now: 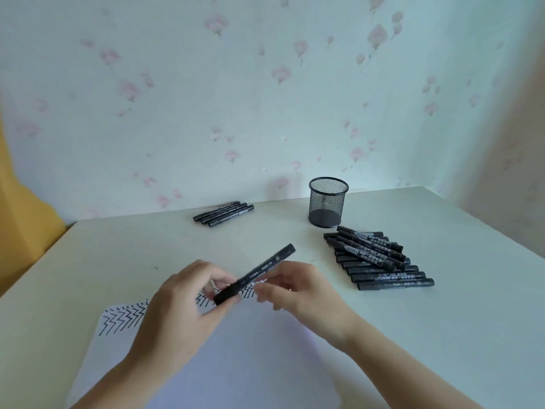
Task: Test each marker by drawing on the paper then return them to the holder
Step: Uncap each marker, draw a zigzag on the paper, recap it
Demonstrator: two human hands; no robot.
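Note:
A black marker (265, 268) is held above the paper (236, 364), tilted with its far end up to the right. My left hand (182, 302) grips its near capped end. My right hand (295, 287) pinches the barrel from the right. The white paper carries rows of black zigzag lines along its far edge. A black mesh holder (328, 205) stands at the back, with nothing visible inside. A pile of several black markers (380, 258) lies just right of and in front of the holder. Three more markers (224, 214) lie side by side at the back left.
The white table (442, 320) meets a flowered wall at the back. Its left edge runs beside something yellow (17, 231). Bare tabletop lies between the paper and the marker pile.

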